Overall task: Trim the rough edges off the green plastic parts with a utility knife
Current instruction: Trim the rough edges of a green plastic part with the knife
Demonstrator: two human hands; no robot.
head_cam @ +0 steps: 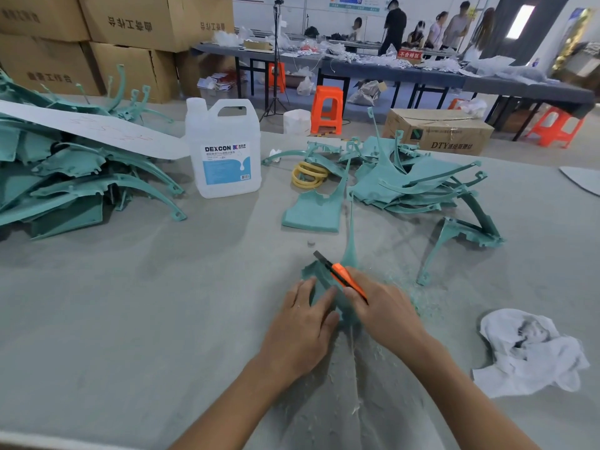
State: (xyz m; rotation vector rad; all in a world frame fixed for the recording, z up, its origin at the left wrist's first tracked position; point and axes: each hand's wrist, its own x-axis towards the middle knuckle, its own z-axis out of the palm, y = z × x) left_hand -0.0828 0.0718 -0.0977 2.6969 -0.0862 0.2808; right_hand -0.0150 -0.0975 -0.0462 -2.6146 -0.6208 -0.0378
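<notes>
Left hand (300, 323) lies flat on the green plastic part (317, 274), fingers nearly straight & slightly spread, pressing it onto the grey surface (130, 303); thumb sits vs the part's near side. It isn't curled round anything. Right hand (383, 310) is closed round the utility knife (344, 277): fingers wrapped over the orange handle, dark blade end sticking out up-left past the knuckles, over the part's far edge. Can't tell if the blade actually touches the plastic. Part sits btwn the two hands, front-centre of the surface, w/ a thin stem running away from the person. Green shavings (422, 302) are scattered just right of the right hand.

Further back: left pile of green parts (74, 177) w/ a white sheet (87, 128) lying on top; right pile of green parts (412, 181) at right-centre, one flat green piece (313, 214) in front of it. Clear jug (224, 151) labelled DEXCON stands upright btwn the piles, yellow rings (308, 175) just beside it on its right. Crumpled white cloth (529, 352) lies on the surface, well right of the right forearm.
</notes>
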